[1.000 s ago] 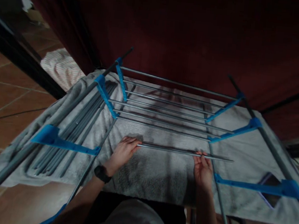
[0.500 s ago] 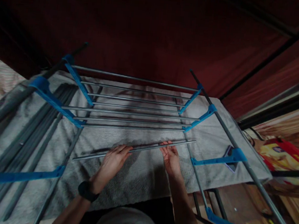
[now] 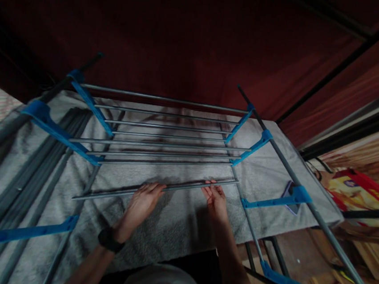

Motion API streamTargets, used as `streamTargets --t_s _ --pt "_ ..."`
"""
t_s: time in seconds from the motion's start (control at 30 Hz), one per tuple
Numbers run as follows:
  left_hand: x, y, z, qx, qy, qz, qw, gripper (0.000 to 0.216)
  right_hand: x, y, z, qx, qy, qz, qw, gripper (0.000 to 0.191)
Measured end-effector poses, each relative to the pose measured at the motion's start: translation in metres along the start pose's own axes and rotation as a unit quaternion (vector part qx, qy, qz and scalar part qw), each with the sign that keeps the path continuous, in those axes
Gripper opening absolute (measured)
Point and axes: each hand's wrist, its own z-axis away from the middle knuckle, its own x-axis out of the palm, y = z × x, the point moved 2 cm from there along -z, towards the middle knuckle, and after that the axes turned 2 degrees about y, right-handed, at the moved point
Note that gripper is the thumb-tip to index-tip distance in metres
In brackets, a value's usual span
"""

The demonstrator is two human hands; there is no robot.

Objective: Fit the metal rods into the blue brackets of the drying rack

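Left hand [image 3: 143,203] and right hand [image 3: 217,202] bare. Forearms [image 3: 234,263] bare as well, cut off by bottom edge of view. Black wristband [image 3: 110,240] on left wrist, broad, with thicker section like watch case, markings too dim to read. Light grey top [image 3: 165,283], rounded over torso, small dark mark near bottom edge. Black cloth [image 3: 198,262] alongside top, cut and fabric lost in shadow.

No readable text, lettering on the red-and-yellow box [image 3: 360,194] at far right, too blurred to make out
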Motion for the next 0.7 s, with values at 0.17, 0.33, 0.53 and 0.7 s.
streamTargets --t_s 0.17,0.33,0.53,0.7 --pt "-0.004 -0.008 0.003 0.007 0.0 0.016 1.0 0.031 -0.005 0.0 -0.006 -0.013 0.003 0.002 1.0 0.033" --pt "0.0 0.009 -0.005 0.024 -0.014 0.019 0.999 0.029 0.001 0.006 -0.001 -0.004 0.004 0.004 1.0 0.034" --pt "0.004 0.016 -0.013 0.031 -0.022 0.012 0.999 0.031 0.0 0.001 -0.001 -0.015 0.015 0.003 1.0 0.03" --pt "-0.001 0.003 -0.008 0.024 -0.007 0.015 1.0 0.033 -0.005 -0.005 -0.004 -0.029 0.031 -0.002 0.999 0.024"
